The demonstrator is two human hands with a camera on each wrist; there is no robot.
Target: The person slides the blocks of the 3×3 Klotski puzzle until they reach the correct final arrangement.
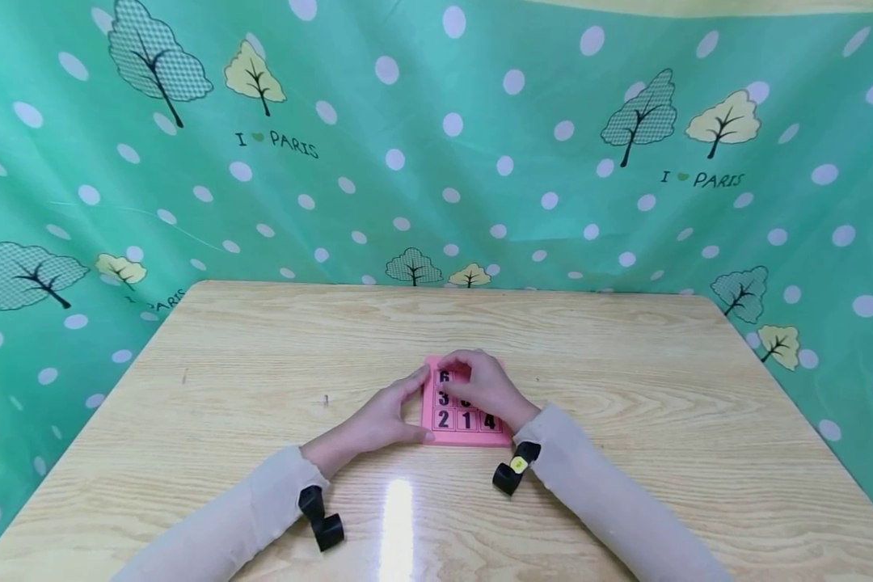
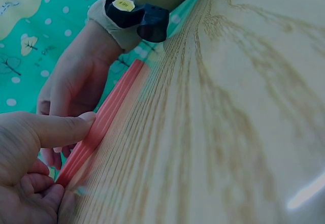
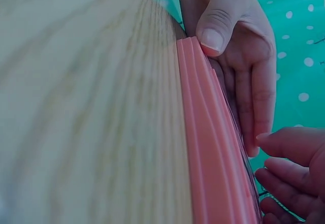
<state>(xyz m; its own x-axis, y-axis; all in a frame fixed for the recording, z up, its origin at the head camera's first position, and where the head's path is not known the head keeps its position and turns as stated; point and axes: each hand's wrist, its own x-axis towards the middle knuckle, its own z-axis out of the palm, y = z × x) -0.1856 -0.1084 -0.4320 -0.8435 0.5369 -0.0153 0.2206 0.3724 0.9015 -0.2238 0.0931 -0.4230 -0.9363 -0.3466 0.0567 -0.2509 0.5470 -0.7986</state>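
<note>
A pink number puzzle board point(image 1: 466, 440) lies flat on the table, its square tiles point(image 1: 443, 419) printed with black digits. My left hand point(image 1: 381, 416) holds the board at its left side, thumb at the near left corner and fingers along the left edge. The right hand point(image 1: 483, 384) reaches over the tiles with bent, relaxed fingers and covers several of them. In the right wrist view, the right thumb and fingers point(image 3: 287, 145) are apart from each other, close over the board's face. The left wrist view shows the left thumb point(image 2: 71, 128) against the board's near edge.
The wooden table point(image 1: 262, 347) has a light reflection near its front. Behind it hangs a green dotted cloth point(image 1: 451, 186) printed with trees. Black wrist cameras point(image 1: 322, 517) are strapped over both pale sleeves point(image 1: 240, 509).
</note>
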